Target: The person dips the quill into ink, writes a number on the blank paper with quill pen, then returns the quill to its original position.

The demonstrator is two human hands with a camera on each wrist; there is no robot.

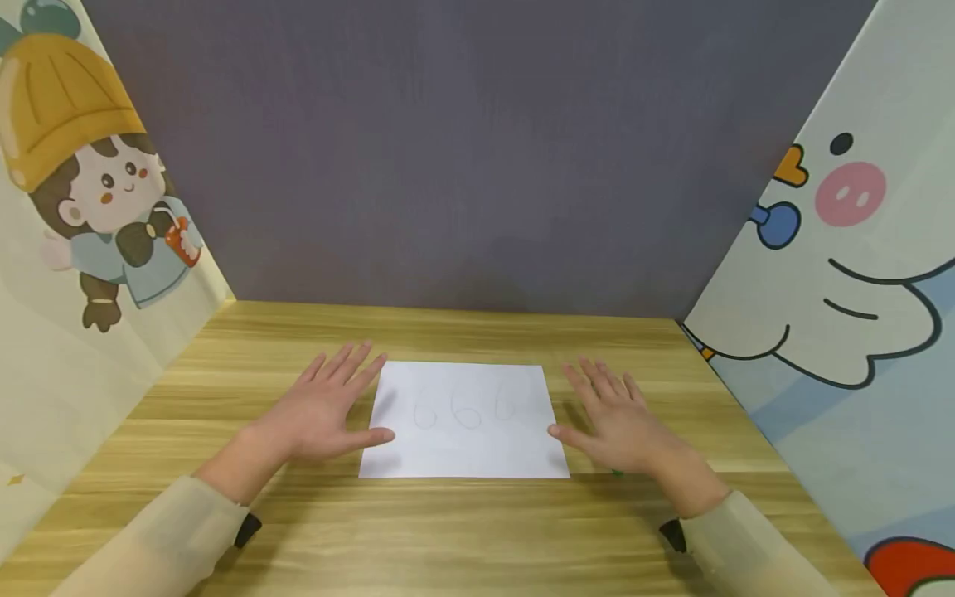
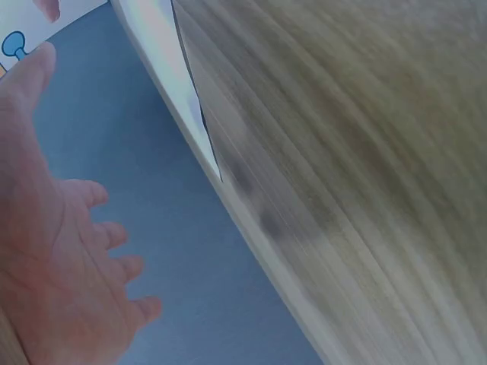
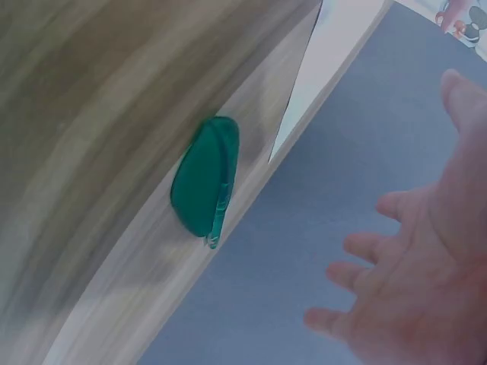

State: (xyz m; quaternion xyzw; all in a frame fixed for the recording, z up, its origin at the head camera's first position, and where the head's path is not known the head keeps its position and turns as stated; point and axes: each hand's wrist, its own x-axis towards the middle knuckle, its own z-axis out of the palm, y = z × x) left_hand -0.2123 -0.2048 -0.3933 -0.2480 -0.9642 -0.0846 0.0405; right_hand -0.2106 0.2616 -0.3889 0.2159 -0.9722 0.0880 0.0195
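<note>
A white sheet of paper (image 1: pixel 466 452) lies on the wooden table, with faint handwritten marks like sixes across it. At its left edge my left hand (image 1: pixel 317 414) hovers with fingers spread and holds nothing; its thumb overlaps the paper in the head view. Over the right edge hangs my right hand (image 1: pixel 615 427), fingers also extended and holding nothing. A green, glossy, rounded object (image 3: pixel 202 179) lies on the table under the right hand. From the head only a green sliver (image 1: pixel 618 473) of it shows, and its kind is unclear. The left wrist view shows the left palm (image 2: pixel 61 266).
A grey panel (image 1: pixel 448 149) stands along the table's far edge. Printed cartoon walls close off the left side (image 1: pixel 45 348) and the right side (image 1: pixel 903 348). The wood-grain table (image 1: pixel 448 539) extends in front of the paper.
</note>
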